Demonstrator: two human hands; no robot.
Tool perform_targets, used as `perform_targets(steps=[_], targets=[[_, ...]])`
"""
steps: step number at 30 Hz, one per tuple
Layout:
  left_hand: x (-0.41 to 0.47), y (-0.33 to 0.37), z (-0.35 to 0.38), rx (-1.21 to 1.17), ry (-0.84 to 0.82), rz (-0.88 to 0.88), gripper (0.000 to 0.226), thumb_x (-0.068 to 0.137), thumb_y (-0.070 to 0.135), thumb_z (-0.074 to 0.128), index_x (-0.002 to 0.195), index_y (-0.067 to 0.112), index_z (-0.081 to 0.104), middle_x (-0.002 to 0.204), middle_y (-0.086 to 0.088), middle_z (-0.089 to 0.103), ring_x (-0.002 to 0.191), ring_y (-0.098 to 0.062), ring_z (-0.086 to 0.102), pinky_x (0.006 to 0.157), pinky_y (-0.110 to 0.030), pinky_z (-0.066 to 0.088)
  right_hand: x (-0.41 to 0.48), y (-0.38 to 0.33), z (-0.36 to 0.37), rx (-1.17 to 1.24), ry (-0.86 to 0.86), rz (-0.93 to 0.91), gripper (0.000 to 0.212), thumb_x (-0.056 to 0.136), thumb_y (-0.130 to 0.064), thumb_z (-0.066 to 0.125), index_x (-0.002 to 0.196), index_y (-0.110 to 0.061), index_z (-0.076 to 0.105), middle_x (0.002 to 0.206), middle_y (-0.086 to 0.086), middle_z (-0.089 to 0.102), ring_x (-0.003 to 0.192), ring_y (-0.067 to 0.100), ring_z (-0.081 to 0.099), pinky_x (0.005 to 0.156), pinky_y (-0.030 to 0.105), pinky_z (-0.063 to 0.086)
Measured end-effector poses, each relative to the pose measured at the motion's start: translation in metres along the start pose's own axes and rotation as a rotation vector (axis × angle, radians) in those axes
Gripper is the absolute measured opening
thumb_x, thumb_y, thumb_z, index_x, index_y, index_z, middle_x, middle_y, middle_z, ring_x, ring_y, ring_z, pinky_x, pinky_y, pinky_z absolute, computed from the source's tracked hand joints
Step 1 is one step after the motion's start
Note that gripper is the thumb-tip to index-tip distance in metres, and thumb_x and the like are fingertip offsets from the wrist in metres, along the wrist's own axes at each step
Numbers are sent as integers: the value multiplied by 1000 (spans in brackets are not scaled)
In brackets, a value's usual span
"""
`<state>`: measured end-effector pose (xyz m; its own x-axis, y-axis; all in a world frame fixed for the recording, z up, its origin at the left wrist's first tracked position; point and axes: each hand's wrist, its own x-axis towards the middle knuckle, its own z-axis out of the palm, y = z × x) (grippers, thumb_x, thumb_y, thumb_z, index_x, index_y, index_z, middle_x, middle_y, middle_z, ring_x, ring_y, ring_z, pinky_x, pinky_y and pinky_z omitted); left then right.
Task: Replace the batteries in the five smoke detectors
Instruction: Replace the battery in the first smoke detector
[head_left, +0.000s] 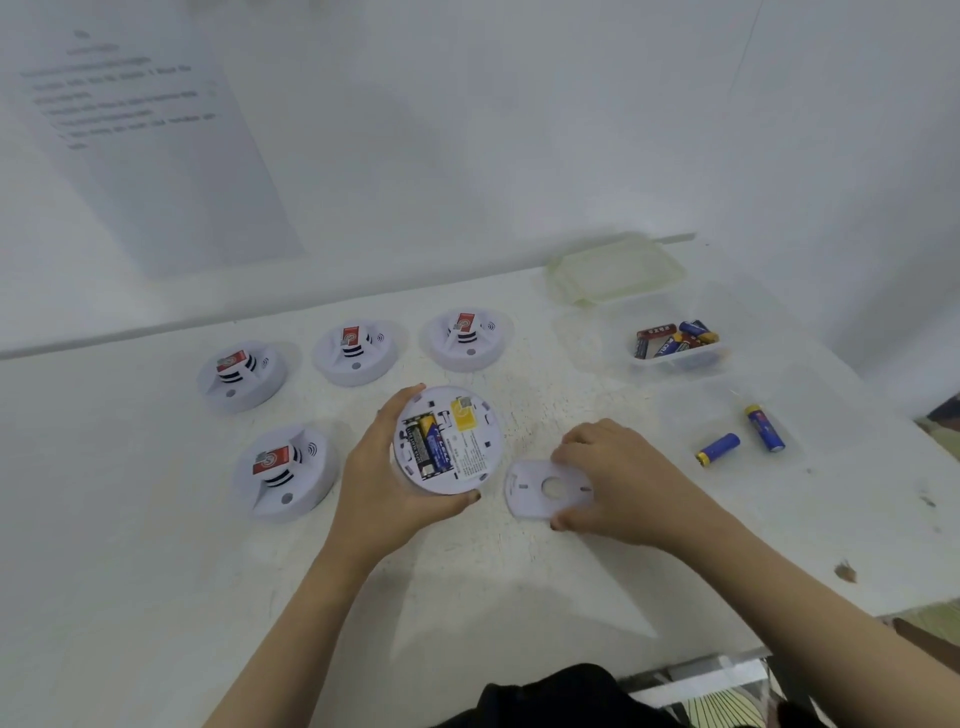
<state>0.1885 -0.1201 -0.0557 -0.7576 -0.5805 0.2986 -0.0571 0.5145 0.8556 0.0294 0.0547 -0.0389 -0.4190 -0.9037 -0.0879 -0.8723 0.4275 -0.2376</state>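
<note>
Batteries in far tub; left fingers clamp detector, right fingers clamp cover.

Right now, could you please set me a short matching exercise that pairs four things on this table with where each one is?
Things:
1. Opened detector
2. Round back plate
3. Two loose blue batteries
4. Greenish lid

Places:
A. In the nearer clear tray
B. Behind the tub of batteries, by the wall
C. Held in the left hand
D. On the table under the right hand

Pairs: 1-C, 2-D, 3-A, 4-B
</note>
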Motion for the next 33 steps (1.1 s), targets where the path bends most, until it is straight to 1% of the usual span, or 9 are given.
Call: perform_targets(steps=[4,7,10,14,17,22,25,29,33], targets=[[-3,-1,-1,1,-16,-5,91,44,42,85,125,37,45,116,26,59,109,4,57,85,-9,48,-1,2,-2,211,64,77,51,73,-48,69,112,-20,52,107,-6,50,99,11,46,80,21,39],[-4,0,-1,-10,-20,-35,91,42,43,84,122,43,43,114,31,58,107,6,58,84,-10,50,1,-1,-8,421,241,134,52,70,-44,74,111,-21,53,100,-6,53,91,10,52,72,17,40],[-5,3,1,-17,-50,-50,93,40,43,84,122,46,41,114,34,58,105,8,58,82,-9,49,4,-8,-19,550,321,22,54,69,-40,79,114,-25,55,102,-10,57,91,2,54,73,13,40],[-6,9,4,-15,-92,-54,98,41,40,87,126,46,39,121,32,56,108,7,58,85,-12,50,9,-21,-30,420,232,-219,58,69,-37,80,121,-27,56,112,-12,53,101,5,45,85,8,31],[-7,12,5,-2,-111,-56,105,42,24,96,132,36,43,121,29,57,110,7,57,86,-13,50,14,-26,-33,343,206,-329,58,68,-36,75,122,-23,57,110,-6,53,101,10,42,88,16,33],[-8,18,2,2,-127,-49,107,44,14,98,137,25,45,120,22,61,113,2,58,88,-18,52,17,-28,-37,347,180,-354,60,68,-34,74,124,-22,56,111,-5,52,103,13,41,90,23,36],[-10,22,-1,11,-126,-39,106,44,12,97,136,23,46,118,24,61,108,7,57,84,-10,48,17,-28,-35,380,183,-367,58,68,-36,74,123,-24,57,109,-8,52,101,10,41,89,18,34],[-12,23,-2,6,-127,-41,106,44,15,97,137,23,46,117,26,60,107,5,58,83,-10,48,15,-28,-33,430,223,-389,57,69,-44,69,122,-25,57,109,-9,52,100,5,42,87,8,30],[-14,24,-2,-12,-141,-25,105,45,14,96,137,25,46,118,23,61,109,-1,60,84,-14,50,13,-34,-35,381,233,-403,57,71,-49,63,122,-26,57,110,-8,54,101,5,43,90,18,32]])
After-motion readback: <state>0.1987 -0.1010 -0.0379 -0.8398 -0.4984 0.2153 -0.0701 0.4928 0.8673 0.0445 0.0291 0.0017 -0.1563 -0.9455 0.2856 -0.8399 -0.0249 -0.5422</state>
